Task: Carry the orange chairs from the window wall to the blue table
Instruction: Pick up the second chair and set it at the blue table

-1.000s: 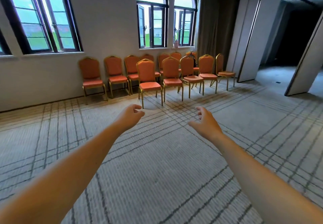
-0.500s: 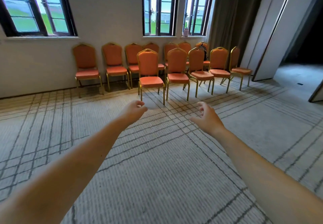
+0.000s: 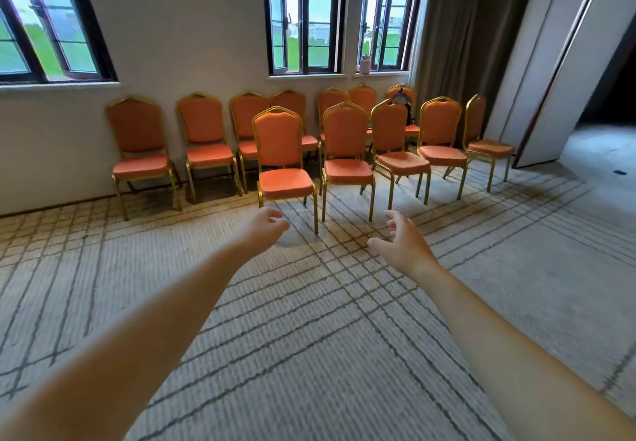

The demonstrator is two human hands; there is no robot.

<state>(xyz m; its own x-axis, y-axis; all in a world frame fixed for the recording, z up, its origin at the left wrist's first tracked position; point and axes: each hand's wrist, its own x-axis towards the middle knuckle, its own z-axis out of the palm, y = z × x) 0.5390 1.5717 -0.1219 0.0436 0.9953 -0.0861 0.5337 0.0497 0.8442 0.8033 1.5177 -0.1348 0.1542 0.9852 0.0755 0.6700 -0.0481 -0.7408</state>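
Several orange chairs with gold frames stand in two rows below the windows. The nearest orange chair [image 3: 280, 151] stands at the front of the group, facing me, and a second front chair [image 3: 346, 149] is just right of it. Both my arms reach forward over the carpet. My left hand [image 3: 266, 229] hovers just short of the nearest chair's seat, fingers loosely curled, holding nothing. My right hand [image 3: 401, 242] is spread and loosely curled below the second chair, also holding nothing. No blue table is in view.
The window wall [image 3: 179, 37] runs behind the chairs. A dark backpack [image 3: 402, 101] sits on a back-row chair and a pink bottle [image 3: 364, 63] on the sill. A dark curtain [image 3: 461, 27] and white partition panels [image 3: 550, 72] stand at right, beside a dark doorway. Lined carpet [image 3: 309, 320] covers the floor.
The chairs have grown larger and closer in view as I moved toward them. Both hands stay stretched forward, holding nothing, now almost at the nearest chair.
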